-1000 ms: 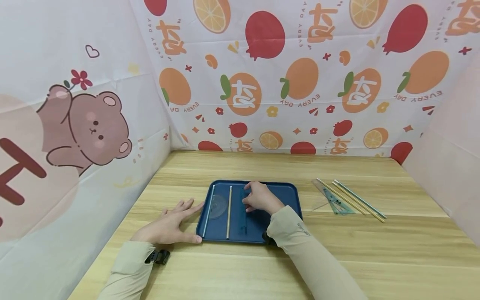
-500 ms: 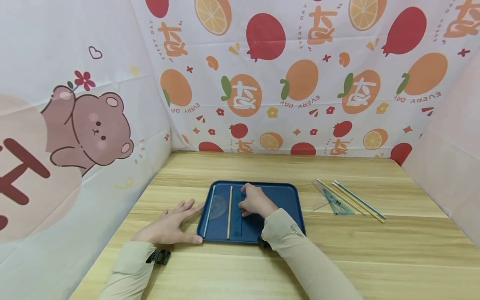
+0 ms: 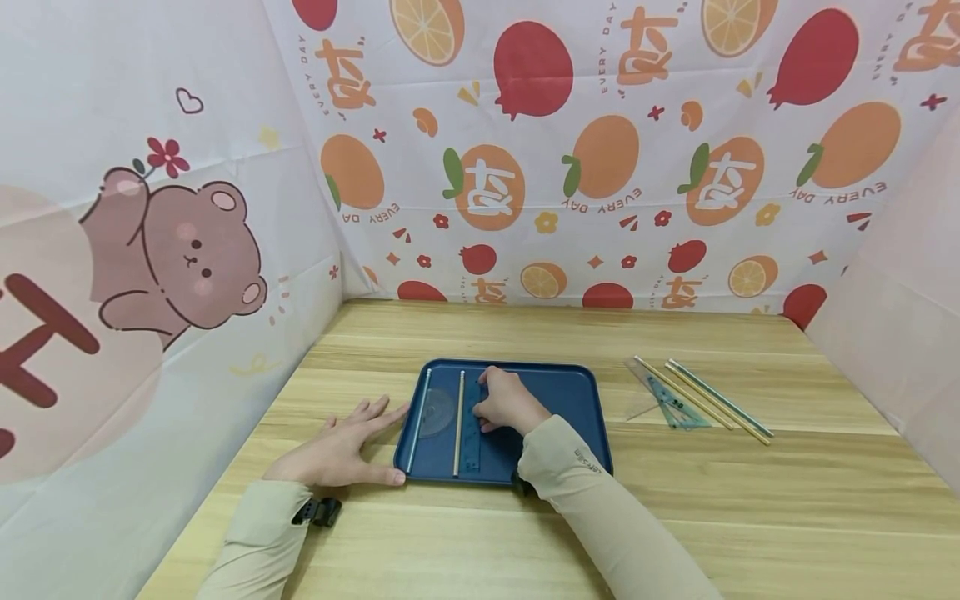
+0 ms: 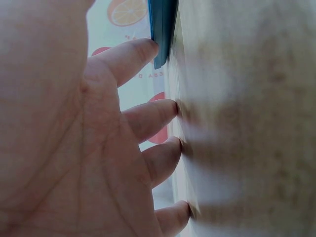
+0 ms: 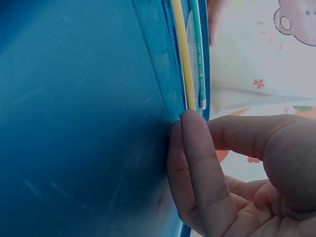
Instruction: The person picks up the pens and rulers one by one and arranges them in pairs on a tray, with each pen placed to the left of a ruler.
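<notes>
A dark blue tray (image 3: 555, 475) lies on the table. In it, from left to right, are a green pencil (image 3: 417, 425), a clear round-edged protractor (image 3: 438, 414), a yellow pencil (image 3: 458, 425) and a translucent blue ruler (image 3: 470, 446), all pencils and ruler lengthwise. My right hand (image 3: 510, 402) pinches the ruler near its far part, fingers curled; the right wrist view has the ruler (image 5: 155, 49) beside the yellow pencil (image 5: 183, 49), its end hidden behind my fingers. My left hand (image 3: 341, 450) is spread flat by the tray's left side, index finger and thumb touching the rim (image 4: 159, 29).
On the wooden table (image 3: 750, 517), right of the tray, lie a green set square (image 3: 675, 406), a clear set square (image 3: 637, 396), yellow pencils (image 3: 682, 392) and a green pencil (image 3: 720, 397). Printed cloth walls (image 3: 555, 167) stand behind and at both sides.
My right hand has moved the ruler left across the tray, up close beside the yellow pencil. My left hand has kept its place at the rim.
</notes>
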`<state>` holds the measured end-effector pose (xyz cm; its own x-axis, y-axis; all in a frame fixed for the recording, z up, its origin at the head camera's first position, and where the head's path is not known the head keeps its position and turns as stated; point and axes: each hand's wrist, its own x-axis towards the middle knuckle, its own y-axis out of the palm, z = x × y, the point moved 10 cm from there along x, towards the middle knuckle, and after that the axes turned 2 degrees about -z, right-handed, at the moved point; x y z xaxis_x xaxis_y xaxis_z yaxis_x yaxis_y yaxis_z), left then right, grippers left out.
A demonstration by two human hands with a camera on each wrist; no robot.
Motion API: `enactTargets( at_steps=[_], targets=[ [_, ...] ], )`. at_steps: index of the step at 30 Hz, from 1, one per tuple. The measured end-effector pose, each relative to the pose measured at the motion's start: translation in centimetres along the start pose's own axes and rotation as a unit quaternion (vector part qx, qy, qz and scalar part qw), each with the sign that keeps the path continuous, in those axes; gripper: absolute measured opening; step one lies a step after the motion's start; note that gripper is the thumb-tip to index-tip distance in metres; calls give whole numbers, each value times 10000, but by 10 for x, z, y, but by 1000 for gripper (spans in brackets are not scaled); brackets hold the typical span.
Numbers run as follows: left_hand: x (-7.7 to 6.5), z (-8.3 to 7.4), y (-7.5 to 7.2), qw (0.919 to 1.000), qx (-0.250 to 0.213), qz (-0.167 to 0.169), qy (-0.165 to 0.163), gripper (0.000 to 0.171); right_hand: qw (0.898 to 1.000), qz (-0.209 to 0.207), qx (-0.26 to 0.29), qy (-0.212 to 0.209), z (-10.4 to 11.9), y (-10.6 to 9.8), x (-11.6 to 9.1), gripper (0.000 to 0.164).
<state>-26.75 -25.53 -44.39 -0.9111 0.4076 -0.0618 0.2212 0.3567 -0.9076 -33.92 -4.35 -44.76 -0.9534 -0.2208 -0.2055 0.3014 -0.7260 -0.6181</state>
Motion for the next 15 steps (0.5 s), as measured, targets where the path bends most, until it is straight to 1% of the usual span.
enactTargets(
  at_steps=[15],
  targets=[
    [1,1,1,10000,70,-10,-2,112,9999,30,157,36,-3,0,1,49]
  ],
)
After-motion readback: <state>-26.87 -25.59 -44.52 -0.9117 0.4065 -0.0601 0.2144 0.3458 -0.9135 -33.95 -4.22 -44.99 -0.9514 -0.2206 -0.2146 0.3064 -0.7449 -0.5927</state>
